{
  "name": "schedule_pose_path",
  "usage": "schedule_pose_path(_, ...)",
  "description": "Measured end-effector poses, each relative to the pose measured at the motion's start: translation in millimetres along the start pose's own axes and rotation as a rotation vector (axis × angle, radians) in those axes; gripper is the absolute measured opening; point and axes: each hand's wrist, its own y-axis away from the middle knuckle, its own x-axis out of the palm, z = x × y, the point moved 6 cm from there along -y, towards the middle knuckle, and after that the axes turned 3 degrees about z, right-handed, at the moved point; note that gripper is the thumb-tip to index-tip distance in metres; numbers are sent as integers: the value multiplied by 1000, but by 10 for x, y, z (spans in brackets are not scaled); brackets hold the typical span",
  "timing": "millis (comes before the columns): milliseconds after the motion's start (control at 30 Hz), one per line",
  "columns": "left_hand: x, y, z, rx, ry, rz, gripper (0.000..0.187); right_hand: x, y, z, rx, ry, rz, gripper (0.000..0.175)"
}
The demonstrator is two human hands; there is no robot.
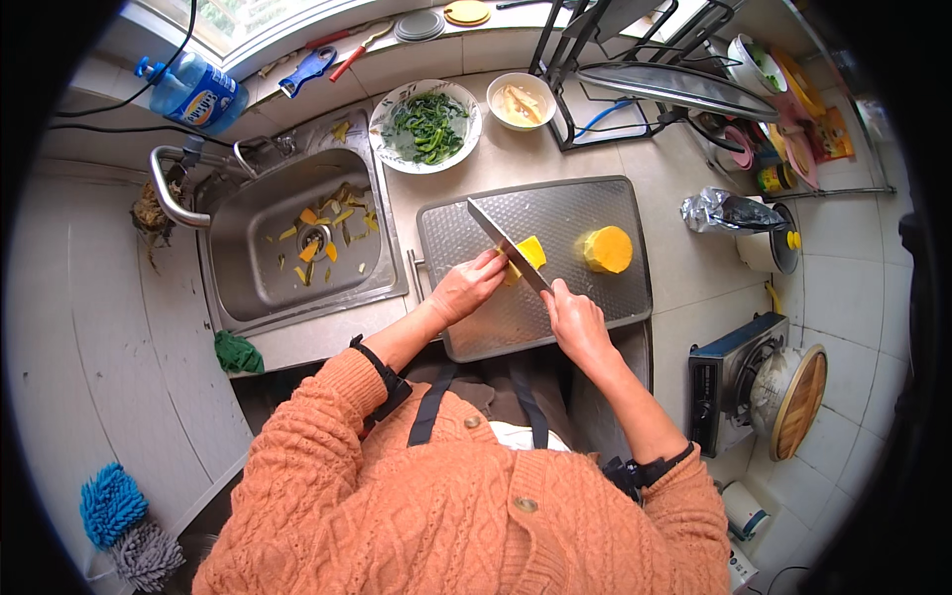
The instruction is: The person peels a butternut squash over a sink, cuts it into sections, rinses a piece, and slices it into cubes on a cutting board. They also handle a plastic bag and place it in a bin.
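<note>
My right hand (578, 321) grips the handle of a kitchen knife (503, 239), whose blade slants up and to the left. Under the blade lies a yellow-orange piece of vegetable, perhaps pumpkin (531, 253), on a textured metal cutting board (476, 327). The fingers of my left hand (470, 285) press on that piece at the blade's left side, partly hiding it. Farther right on the board stands a thick, peeled chunk of the same vegetable (608, 250), apart from both hands.
Peelings lie in the steel sink (245, 260) at left. Behind the board are a bowl of leafy greens (387, 160) and a smaller bowl of pale pieces (521, 102). A black rack with a glass lid (677, 89) stands back right; a gas stove (736, 387) is at right.
</note>
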Motion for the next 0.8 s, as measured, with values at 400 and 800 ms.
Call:
schedule_pose_path(400, 32, 11, -9, 8, -9, -48, 27, 497, -384, -60, 64, -55, -89, 32)
schedule_pose_path(800, 98, 35, 31, 17, 33, -27, 20, -8, -82, 62, 21, -19, -30, 29)
